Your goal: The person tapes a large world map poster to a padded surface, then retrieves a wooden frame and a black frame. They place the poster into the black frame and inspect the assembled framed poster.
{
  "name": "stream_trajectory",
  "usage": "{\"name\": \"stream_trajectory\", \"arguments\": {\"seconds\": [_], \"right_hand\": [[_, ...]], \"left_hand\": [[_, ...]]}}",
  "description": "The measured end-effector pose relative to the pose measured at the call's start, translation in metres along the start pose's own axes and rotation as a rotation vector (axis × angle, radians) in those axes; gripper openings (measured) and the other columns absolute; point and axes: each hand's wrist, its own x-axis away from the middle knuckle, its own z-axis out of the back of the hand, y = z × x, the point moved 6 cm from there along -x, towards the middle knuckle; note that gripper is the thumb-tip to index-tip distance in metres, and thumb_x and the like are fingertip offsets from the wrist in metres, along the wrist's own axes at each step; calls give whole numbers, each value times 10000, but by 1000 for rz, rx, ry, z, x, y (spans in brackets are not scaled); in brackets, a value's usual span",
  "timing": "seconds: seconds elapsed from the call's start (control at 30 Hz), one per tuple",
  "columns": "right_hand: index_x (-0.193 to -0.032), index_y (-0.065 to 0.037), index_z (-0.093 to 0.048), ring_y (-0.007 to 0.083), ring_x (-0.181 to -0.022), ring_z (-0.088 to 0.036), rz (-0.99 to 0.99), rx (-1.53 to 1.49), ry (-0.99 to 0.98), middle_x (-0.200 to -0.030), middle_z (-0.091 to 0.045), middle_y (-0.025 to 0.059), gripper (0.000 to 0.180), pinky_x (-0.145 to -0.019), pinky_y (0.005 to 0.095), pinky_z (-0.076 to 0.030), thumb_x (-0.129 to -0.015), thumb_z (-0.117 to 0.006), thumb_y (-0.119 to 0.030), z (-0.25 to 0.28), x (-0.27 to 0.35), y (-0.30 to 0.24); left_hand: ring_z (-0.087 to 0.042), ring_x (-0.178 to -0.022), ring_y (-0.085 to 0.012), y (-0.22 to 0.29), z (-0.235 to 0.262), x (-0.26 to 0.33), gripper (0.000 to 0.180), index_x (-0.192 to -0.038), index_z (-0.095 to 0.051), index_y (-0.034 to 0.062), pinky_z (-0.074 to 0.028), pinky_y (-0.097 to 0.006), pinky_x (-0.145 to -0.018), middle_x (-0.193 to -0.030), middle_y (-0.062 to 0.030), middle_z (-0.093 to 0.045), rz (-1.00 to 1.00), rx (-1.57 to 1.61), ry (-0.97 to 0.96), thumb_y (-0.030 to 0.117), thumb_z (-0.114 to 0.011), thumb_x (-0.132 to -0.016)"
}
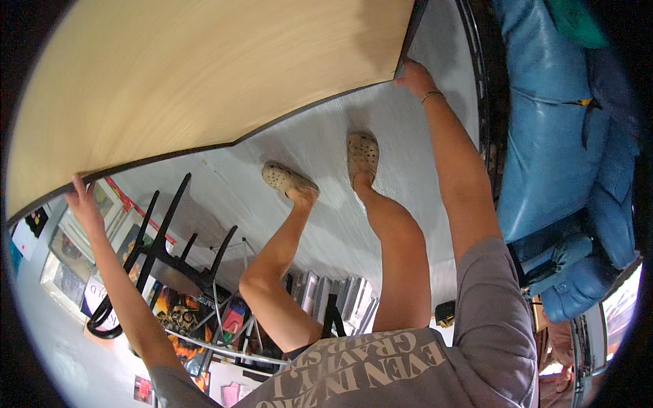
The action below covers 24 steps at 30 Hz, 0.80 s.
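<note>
A large pale-wood tabletop (224,68) with a dark edge fills the upper left, its near edge bending at a shallow corner in the middle. My left hand (85,207) is closed on that edge at the far left, arm stretched out. At the right-hand corner, my right hand (416,78) grips the edge beside a dark side strip; a thin bracelet circles that wrist. Part of each hand's fingers is hidden by the board. What supports the tabletop cannot be seen.
Blue leather seating (551,149) lines the right side. Black chair-like legs (163,238) stick up at lower left, near framed pictures (75,251) and a row of books (333,299). My feet, in beige clogs (289,178), stand on the grey floor (320,190) near the tabletop.
</note>
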Motion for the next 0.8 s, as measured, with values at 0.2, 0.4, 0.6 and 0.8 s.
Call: {"name": "stream_trajectory", "arguments": {"seconds": [0.2, 0.4, 0.6, 0.8], "right_hand": [[-1216, -23, -643, 396, -1068, -663, -61, -55, 107, -1174, -692, 213, 513, -926, 481, -533, -799, -807, -273, -59, -28, 24], [-1131, -43, -688, 407, -1022, -672, -176, -138, 269, -1085, -719, 202, 401, -878, 489, -534, -842, -775, -307, -74, -23, 34], [-1161, -30, -651, 434, -1007, -669, -284, -237, 383, -1096, -703, 236, 449, -863, 503, -531, -857, -767, -340, -78, -10, 20], [-1260, -8, -597, 380, -1055, -673, 96, -584, 494, -1168, -701, 201, 567, -930, 444, -520, -866, -779, -373, 3, 3, -21]], "left_hand": [[-570, -1214, -225, -8, 5, -1, 478, -1340, -458, 9, -557, -445, -954, -1328, -142, -564, -10, -64, 76, 376, -558, -1051], [-599, -1144, -220, -7, 11, -4, 483, -1303, -484, -19, -584, -432, -927, -1281, -147, -581, 0, -125, 108, 392, -541, -1055], [-591, -1187, -249, -8, 6, -4, 540, -1342, -460, -30, -595, -423, -908, -1325, -167, -567, -23, -97, 30, 413, -550, -1046], [-493, -1324, -304, -12, 9, -1, 553, -1503, -380, 69, -490, -432, -1050, -1470, -199, -457, 124, -115, 9, 256, -561, -1015]]}}
